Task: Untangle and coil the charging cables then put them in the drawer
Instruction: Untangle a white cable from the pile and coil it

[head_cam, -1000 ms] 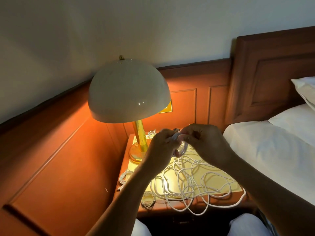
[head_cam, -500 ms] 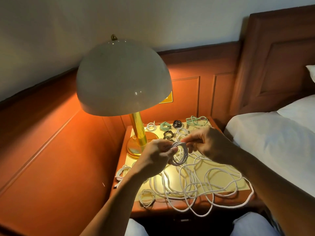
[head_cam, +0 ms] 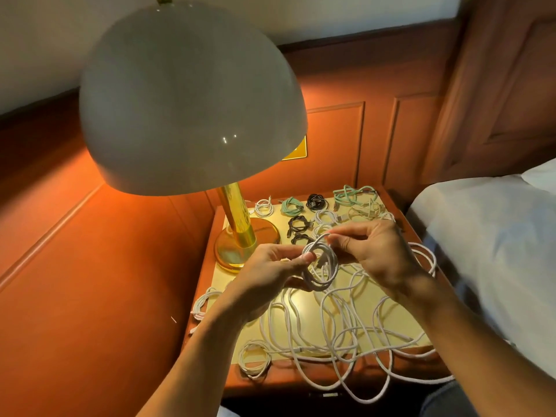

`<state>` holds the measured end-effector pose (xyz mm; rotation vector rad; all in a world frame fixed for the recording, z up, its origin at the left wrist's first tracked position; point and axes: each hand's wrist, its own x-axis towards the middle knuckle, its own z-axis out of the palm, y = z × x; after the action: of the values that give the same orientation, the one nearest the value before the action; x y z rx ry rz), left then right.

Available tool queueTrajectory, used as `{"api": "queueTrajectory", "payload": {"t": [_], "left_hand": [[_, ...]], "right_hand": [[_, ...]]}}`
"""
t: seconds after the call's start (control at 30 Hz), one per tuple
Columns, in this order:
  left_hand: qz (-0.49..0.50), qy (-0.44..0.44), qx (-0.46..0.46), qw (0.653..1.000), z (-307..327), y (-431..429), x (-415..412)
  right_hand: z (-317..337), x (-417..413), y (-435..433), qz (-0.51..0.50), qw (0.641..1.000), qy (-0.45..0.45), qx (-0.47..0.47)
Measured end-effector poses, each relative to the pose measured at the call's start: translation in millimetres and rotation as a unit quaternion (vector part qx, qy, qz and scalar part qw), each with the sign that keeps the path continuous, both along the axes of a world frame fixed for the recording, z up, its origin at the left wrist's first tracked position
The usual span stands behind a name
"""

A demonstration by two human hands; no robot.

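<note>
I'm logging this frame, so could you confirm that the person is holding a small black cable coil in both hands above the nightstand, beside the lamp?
Not quite: the coil that the left hand and right hand hold is white, not black, as the head view shows. It is above the nightstand, beside the lamp; the black coils lie farther back.
</note>
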<state>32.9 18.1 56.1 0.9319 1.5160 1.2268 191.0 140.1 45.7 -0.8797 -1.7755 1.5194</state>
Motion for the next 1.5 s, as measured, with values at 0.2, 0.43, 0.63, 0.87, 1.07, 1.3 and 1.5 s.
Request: {"api": "queueTrajectory", "payload": {"t": [0.2,0.43,0.63,0.87,1.07,1.3,1.5], "left_hand": [[-0.005,0.036,0.007,0.999,-3,1,0],[0.042,0.057,0.041,0.997,-1,-3,5],[0.026,0.044,0.045,0.998,6,-3,12],[0.063,0.168,0.016,0.984,1,0,16],[0.053,0.296,0.009,0.954,-10,-7,9],[0.027,0.35,0.004,0.936,-7,-15,-3],[0.029,0.264,0.024,0.964,-12,-17,2]], "right_hand": [[-4,3,-18,0.088,0.932,0.133,-0.326],[3,13,-33,0.137,0.97,0.053,-0.194],[3,6,-53,-0.036,0.982,-0.102,0.156],[-4,9,-53,-0.103,0.882,-0.177,0.424],[20,19,-41,-0.018,0.966,-0.19,0.173],[21,30,-42,0.007,0.984,-0.135,0.116],[9,35,-35,0.006,0.99,-0.119,0.068]]}}
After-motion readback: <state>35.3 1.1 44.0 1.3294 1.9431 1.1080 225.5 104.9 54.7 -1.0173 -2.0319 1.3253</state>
